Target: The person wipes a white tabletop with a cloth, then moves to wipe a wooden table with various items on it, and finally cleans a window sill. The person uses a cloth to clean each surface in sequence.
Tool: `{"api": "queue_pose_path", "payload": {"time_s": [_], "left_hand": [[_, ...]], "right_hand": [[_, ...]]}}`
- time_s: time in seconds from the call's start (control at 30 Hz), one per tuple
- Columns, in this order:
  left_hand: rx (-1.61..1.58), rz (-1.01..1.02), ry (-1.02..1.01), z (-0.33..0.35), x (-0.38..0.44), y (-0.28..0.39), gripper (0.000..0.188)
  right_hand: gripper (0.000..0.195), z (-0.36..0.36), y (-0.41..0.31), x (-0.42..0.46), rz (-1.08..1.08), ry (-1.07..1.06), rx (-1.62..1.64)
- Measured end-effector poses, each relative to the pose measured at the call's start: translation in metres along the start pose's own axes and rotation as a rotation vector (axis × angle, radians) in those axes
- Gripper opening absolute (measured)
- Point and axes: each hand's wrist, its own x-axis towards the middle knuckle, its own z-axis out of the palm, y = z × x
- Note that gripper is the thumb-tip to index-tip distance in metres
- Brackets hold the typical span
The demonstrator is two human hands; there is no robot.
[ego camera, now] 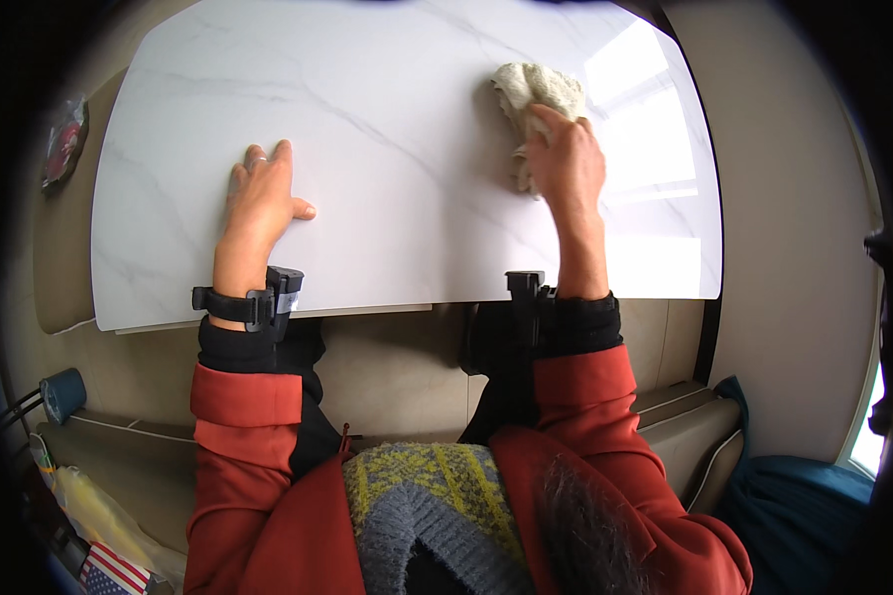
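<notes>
A white marble-patterned tabletop [387,193] fills the upper part of the head view. My right hand [568,160] grips a cream terry cloth [539,85], bunched up and lying on the table's right half, beside bright window reflections. Flat on the left half rests my left hand [262,186], fingers spread and holding nothing, with a ring on one finger. Both wrists carry black straps with small black devices.
Benches with light piping [130,439] stand behind at left and right. A plastic-wrapped item [65,145] lies on the left seat. A blue cup-like container [63,396], plastic bag [111,513] and dark teal fabric [796,498] are near the edges. A pale wall [789,201] bounds the right side.
</notes>
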Motion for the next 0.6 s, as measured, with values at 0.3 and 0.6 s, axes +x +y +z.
{"api": "queue_pose_path", "payload": {"time_s": [0.3,0.6], "left_hand": [[-0.005,0.022,0.001,0.004,0.003,-0.003,0.093],[-0.002,0.027,0.018,0.005,0.003,-0.003,0.093]], "right_hand": [[0.037,0.013,-0.07,-0.044,-0.546,-0.169,0.227],[0.036,-0.008,-0.01,-0.003,0.003,-0.005,-0.01]]}}
